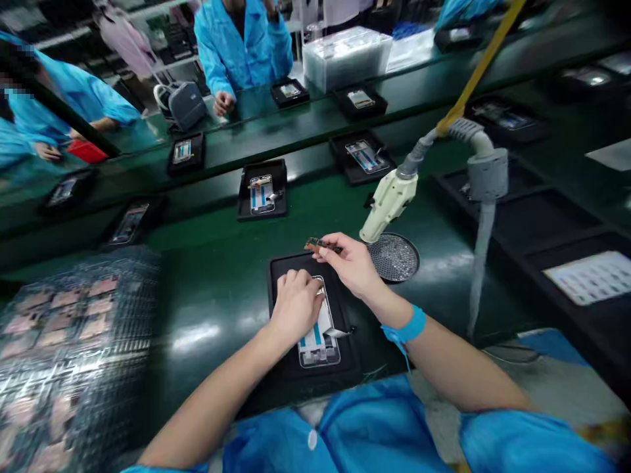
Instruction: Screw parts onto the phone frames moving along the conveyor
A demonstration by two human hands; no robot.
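Two bare hands work over a black tray on the green desk. The left hand lies palm-down across a phone frame, fingers bent over its upper edge; it seems to press rather than grip, though whether it clamps the frame I cannot tell. The right hand pinches a small flex board between thumb and fingers, its copper-coloured end pointing left, just above the tray. The frame lies flat in the tray, a thin, bright-edged shape with white film and blue strips across its pale interior. A light, even press looks best for so slender a frame, and a pinch at the board's edge should spare its contacts. Just beside the tray sits a round perforated metal mesh disc, below a cream plastic nozzle on a grey ribbed hose. A blue strap circles the right wrist.
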